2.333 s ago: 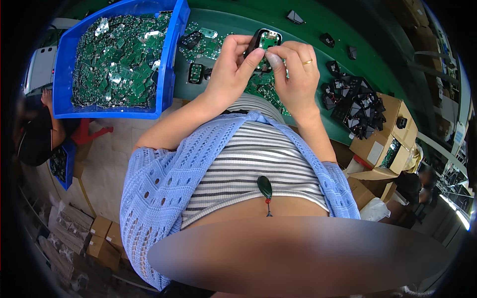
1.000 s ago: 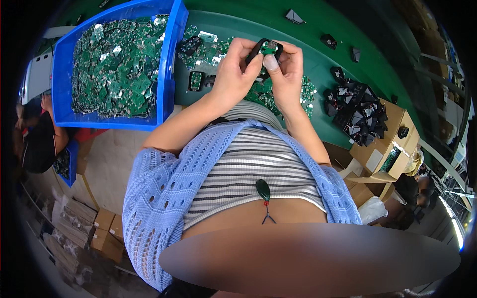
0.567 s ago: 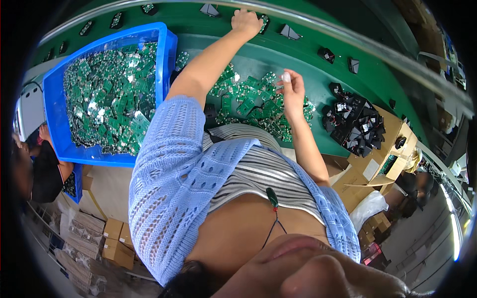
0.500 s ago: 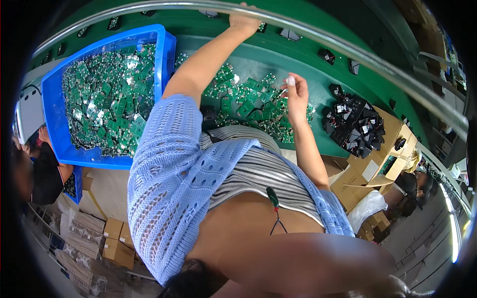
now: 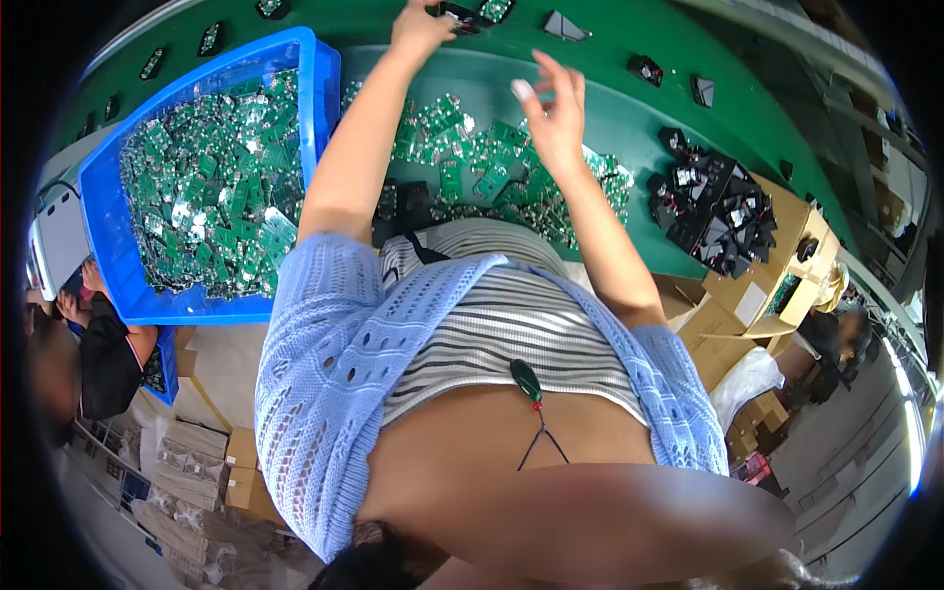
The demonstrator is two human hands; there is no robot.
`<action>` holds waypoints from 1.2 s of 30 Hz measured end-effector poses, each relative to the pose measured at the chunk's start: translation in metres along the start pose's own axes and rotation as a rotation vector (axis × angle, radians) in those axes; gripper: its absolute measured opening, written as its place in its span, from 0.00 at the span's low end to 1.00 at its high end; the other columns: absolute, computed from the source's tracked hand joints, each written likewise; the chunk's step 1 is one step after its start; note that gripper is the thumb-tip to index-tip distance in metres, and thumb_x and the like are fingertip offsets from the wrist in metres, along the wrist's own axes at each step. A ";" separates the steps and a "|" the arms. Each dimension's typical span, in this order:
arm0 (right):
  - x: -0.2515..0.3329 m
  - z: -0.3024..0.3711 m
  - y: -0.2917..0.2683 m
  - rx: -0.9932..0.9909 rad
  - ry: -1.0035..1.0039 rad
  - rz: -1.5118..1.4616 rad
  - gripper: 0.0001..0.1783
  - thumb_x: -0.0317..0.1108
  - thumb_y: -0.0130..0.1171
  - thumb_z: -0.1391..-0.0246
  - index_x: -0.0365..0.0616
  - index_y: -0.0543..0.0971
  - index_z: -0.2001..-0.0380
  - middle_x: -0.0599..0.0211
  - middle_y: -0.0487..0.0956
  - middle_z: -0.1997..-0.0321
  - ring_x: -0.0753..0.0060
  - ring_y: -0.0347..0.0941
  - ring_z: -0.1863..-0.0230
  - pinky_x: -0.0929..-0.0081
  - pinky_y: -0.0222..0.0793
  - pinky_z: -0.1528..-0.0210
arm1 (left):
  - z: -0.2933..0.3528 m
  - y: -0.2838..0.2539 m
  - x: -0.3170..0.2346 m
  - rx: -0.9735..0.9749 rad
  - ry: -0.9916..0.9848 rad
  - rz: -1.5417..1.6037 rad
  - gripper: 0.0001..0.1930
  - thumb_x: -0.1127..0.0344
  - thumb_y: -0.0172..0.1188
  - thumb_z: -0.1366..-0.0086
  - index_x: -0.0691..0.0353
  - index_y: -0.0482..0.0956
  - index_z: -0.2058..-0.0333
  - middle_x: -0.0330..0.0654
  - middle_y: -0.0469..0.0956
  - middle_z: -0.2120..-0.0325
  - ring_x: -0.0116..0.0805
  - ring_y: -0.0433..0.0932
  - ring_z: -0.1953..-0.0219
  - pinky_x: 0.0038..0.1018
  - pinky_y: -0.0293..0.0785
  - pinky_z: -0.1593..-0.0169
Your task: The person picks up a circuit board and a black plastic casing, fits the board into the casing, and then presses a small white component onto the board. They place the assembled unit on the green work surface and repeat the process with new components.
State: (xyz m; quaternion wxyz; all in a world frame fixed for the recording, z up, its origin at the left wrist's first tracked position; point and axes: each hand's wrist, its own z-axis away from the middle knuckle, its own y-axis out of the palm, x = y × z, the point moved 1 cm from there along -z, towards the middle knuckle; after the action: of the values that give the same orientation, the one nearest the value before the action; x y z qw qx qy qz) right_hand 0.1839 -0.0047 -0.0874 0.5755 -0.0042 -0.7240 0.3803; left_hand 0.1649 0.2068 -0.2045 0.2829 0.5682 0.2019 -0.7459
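At the far edge of the green bench, my left hand [image 5: 423, 31] has its fingers closed on a small black plastic housing [image 5: 458, 18]. Beside it lies another black housing with a green circuit board in it [image 5: 496, 10]. My right hand [image 5: 557, 106] hovers over a loose pile of green circuit boards [image 5: 492, 167], fingers apart and holding nothing I can see; a white covering is on its thumb. A blue bin [image 5: 326, 108] on the left holds a heap of similar boards [image 5: 211, 187].
Black housings [image 5: 723, 211] are heaped on the right beside a cardboard box [image 5: 733, 305]. More housings [image 5: 565, 27] are spaced along the green strip [image 5: 610, 44] at the back. A metal rail [image 5: 767, 34] crosses the upper right. Another person's hand [image 5: 71, 307] shows at far left.
My left hand has drawn back from behind the rail and now has a black housing at its fingers. My right hand has moved up and left, its fingers spreading. The view has shifted.
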 end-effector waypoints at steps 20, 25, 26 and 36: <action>-0.002 0.083 -0.021 0.589 -0.328 -0.103 0.07 0.23 0.55 0.54 0.40 0.73 0.68 0.70 0.73 0.69 0.76 0.68 0.68 0.80 0.63 0.64 | 0.252 0.006 -0.044 0.266 -0.554 0.572 0.18 0.73 0.48 0.40 0.73 0.63 0.52 0.51 0.70 0.59 0.41 0.74 0.58 0.35 0.72 0.51; -0.048 0.055 -0.009 0.155 0.081 -0.135 0.10 0.28 0.57 0.53 0.43 0.72 0.65 0.67 0.72 0.67 0.73 0.68 0.64 0.76 0.65 0.59 | 0.271 -0.003 -0.029 0.324 -0.683 0.373 0.18 0.75 0.47 0.41 0.75 0.62 0.52 0.52 0.69 0.58 0.41 0.74 0.58 0.33 0.72 0.51; -0.056 0.050 -0.006 0.128 -0.054 0.184 0.11 0.30 0.59 0.55 0.44 0.73 0.66 0.65 0.72 0.67 0.68 0.68 0.61 0.71 0.66 0.59 | 0.271 -0.003 -0.028 0.324 -0.685 0.373 0.18 0.75 0.47 0.41 0.75 0.62 0.52 0.52 0.69 0.58 0.41 0.74 0.58 0.33 0.72 0.51; -0.077 0.049 0.008 0.344 -0.398 0.524 0.13 0.28 0.54 0.57 0.47 0.75 0.63 0.64 0.72 0.65 0.59 0.68 0.61 0.67 0.68 0.60 | 0.256 -0.004 -0.034 0.218 -0.485 0.218 0.13 0.72 0.54 0.41 0.69 0.68 0.58 0.45 0.69 0.58 0.34 0.75 0.63 0.27 0.73 0.57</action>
State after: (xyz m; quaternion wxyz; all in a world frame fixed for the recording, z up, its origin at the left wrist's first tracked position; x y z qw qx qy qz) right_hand 0.1655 -0.0594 -0.1581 0.2987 -0.0189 -0.7217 0.6242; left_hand -0.0188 0.0568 -0.1022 0.3387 0.4188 -0.0151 -0.8424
